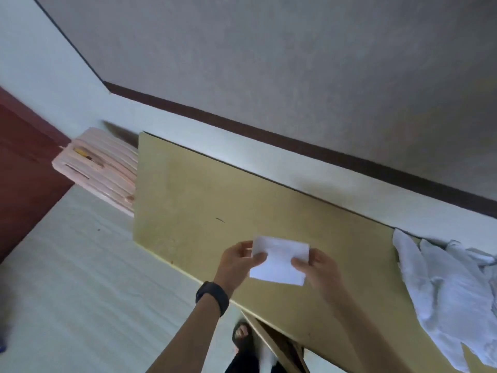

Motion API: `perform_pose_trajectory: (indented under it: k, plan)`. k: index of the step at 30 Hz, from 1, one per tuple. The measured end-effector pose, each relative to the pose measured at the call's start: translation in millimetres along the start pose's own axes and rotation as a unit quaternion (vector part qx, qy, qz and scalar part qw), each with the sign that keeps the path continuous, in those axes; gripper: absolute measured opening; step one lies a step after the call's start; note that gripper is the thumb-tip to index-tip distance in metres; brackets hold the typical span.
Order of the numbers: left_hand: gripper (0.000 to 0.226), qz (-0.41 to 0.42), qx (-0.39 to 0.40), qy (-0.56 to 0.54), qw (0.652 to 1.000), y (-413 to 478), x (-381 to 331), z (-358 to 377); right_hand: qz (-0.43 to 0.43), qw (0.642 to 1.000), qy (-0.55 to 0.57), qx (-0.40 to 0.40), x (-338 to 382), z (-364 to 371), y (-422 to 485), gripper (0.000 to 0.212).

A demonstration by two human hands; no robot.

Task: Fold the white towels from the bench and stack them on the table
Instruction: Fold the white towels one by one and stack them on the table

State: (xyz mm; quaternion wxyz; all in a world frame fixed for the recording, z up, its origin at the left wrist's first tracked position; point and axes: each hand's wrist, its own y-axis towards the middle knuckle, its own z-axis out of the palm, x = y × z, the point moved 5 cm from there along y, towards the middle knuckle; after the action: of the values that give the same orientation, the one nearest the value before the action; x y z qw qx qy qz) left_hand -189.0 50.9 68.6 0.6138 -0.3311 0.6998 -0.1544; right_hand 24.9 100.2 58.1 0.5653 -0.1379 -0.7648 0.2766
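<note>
Left hand [239, 261] and right hand [314, 267] pinch opposite sides of a folded white towel [279, 261] above the tabletop [201, 189]. Crumpled towels [443, 286] lie at its right end.

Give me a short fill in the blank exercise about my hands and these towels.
1. The left hand and right hand hold a white towel that is already ___.
2. The heap of loose towels lies on the table to the ___ of the hands.
3. The black wristband sits on the ___ wrist.
Missing: folded; right; left.
</note>
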Motion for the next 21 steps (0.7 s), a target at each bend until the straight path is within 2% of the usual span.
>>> perform_pose_trajectory:
  k: [4, 8, 10, 12, 15, 19, 21]
  plan:
    - [0.028, 0.071, -0.021, -0.069, 0.995, -77, -31, -77, -0.082, 0.989, -0.037, 0.114, 82, 40, -49, 0.015]
    - [0.033, 0.110, -0.092, -0.160, 0.977, -168, -31, -167, -0.128, 0.964, -0.031, 0.230, 150, 116, -114, 0.035]
    - [0.030, 0.118, -0.135, -0.203, 0.963, -217, -21, -211, -0.148, 0.940, -0.038, 0.307, 175, 164, -152, 0.020]
    - [0.027, 0.126, -0.194, -0.244, 0.942, -273, 1, -259, -0.175, 0.908, -0.063, 0.376, 194, 223, -196, 0.010]
    - [0.027, 0.136, -0.273, -0.286, 0.908, -351, 49, -321, -0.213, 0.865, -0.105, 0.442, 200, 310, -266, 0.014]
    - [0.028, 0.131, -0.379, -0.339, 0.851, -463, 145, -397, -0.229, 0.818, -0.140, 0.509, 168, 434, -386, 0.013]
    - [0.029, 0.126, -0.416, -0.359, 0.826, -512, 188, -427, -0.230, 0.802, -0.140, 0.533, 146, 484, -442, 0.020]
